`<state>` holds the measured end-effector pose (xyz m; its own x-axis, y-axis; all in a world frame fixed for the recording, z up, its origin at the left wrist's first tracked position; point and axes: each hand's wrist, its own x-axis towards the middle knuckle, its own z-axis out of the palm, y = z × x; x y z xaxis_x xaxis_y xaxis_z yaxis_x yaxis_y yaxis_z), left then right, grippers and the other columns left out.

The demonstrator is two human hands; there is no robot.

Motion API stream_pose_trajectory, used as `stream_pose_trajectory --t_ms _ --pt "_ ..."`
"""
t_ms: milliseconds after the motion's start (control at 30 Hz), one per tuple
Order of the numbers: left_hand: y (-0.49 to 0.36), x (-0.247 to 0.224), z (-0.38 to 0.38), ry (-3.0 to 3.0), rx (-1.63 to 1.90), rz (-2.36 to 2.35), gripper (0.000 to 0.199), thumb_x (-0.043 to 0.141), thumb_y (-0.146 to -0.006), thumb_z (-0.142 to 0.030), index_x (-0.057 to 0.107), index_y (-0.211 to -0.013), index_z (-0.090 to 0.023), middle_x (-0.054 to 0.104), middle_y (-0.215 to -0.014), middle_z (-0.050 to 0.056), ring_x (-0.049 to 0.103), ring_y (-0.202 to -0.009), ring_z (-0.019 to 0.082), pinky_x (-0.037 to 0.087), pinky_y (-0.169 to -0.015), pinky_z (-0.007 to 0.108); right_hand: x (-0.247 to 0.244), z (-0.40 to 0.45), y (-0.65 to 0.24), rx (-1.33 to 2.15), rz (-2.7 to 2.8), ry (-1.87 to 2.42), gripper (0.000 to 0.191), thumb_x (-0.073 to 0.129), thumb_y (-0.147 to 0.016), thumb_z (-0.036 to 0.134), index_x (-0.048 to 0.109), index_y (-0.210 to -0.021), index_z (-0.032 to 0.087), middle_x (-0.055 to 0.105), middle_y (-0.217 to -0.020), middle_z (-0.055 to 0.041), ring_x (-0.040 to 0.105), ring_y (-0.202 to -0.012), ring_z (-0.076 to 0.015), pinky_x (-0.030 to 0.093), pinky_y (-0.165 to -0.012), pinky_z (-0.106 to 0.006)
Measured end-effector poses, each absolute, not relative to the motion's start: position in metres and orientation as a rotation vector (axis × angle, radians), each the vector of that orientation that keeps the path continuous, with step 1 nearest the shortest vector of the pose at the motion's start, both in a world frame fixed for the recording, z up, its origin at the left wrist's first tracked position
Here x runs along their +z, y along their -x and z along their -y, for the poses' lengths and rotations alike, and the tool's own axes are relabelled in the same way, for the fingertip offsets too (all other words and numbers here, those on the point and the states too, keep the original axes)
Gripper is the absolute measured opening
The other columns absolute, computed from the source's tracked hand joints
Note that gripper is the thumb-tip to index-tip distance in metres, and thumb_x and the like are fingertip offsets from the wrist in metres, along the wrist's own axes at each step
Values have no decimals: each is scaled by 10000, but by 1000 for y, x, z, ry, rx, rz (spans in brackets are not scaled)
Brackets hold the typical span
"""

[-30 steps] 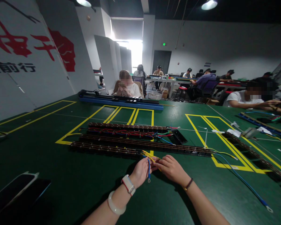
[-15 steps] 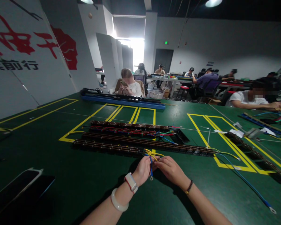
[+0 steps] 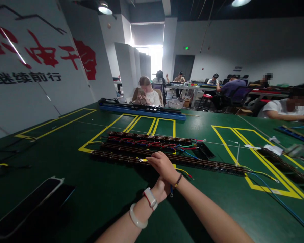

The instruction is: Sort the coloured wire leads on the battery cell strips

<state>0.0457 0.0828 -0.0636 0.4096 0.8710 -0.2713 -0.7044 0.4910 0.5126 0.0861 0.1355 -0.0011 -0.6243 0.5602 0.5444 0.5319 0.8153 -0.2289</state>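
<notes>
My right hand [image 3: 163, 166] is closed on a yellow wire, whose ring terminal [image 3: 141, 160] sticks out to the left past the fingertips. It hovers over the right end of the nearest long black strip [image 3: 116, 158], which has copper-coloured lines along it. Below and partly behind my right wrist is my left hand [image 3: 159, 189]; its fingers are hidden. A blue wire end with a ring terminal [image 3: 171, 194] hangs beside it. Another yellow wire with a red tip [image 3: 188, 174] pokes out to the right of my right wrist.
Behind lie more dark strips with red, blue and green wires [image 3: 142, 141] and a black phone-like slab [image 3: 205, 151]. A blue rail [image 3: 147, 113] rests at the green table's [image 3: 91, 202] far edge. A long blue wire [image 3: 278, 199] runs right. Dark panels [image 3: 27, 206] lie left. People sit beyond.
My right hand has moved up and left, crossing over my left hand and drawing the yellow wire's ring end leftward above the strip. The view has turned slightly left.
</notes>
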Motion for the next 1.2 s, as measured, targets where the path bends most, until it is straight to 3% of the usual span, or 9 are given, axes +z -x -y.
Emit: stream_pose_trajectory --t_ms 167,300,500,633,933,1100,1200 --pt "-46 -59 -79 -310 1044 -558 366 426 -866 -431 617 -1015 -157 677 -982 117 574 -1084 290 434 -951 439 -8 -153 -64 -257 2719 836 224 564 -877 121 649 -1074 188 602 -873 -64 518 -832 -197 441 -744 -314" --pt "-45 -57 -76 -315 1035 -539 431 401 -870 -478 621 -1007 -134 685 -923 141 598 -1045 298 427 -954 450 -11 -154 -58 -322 2770 873 227 596 -842 104 651 -1047 184 607 -887 -74 515 -848 -213 437 -746 -329" --pt "-47 -57 -79 -280 1072 -657 259 452 -873 -309 607 -1016 -158 689 -978 84 623 -972 222 456 -894 359 -3 -145 -83 -80 2539 938 267 537 -919 248 595 -1179 222 594 -980 -67 531 -884 -190 446 -799 -324" --pt "-48 -57 -82 -326 1021 -701 231 407 -877 -268 597 -936 -149 687 -912 93 640 -915 214 470 -861 370 -7 -139 -129 80 2332 1012 284 505 -933 233 578 -1207 231 598 -1025 -71 550 -928 -187 462 -819 -326" --pt "-43 -57 -83 -405 920 -661 351 370 -914 -325 571 -987 -46 669 -984 222 654 -964 260 396 -991 445 -64 -121 -212 92 2228 1234 209 485 -938 278 669 -998 200 629 -866 -70 588 -830 -193 487 -738 -322" --pt "-44 -54 -78 -481 940 -772 146 470 -886 -244 525 -914 -112 683 -910 177 682 -878 239 438 -941 431 -80 -123 -218 207 2189 1259 270 441 -957 311 676 -902 189 631 -791 -59 578 -767 -190 463 -696 -308" --pt "-36 -51 -75 -645 843 -894 77 518 -858 -211 491 -890 -146 677 -805 113 679 -746 193 488 -798 362 -83 -126 -218 261 2187 1264 291 435 -960 338 675 -900 185 641 -791 -57 577 -744 -187 447 -683 -304"
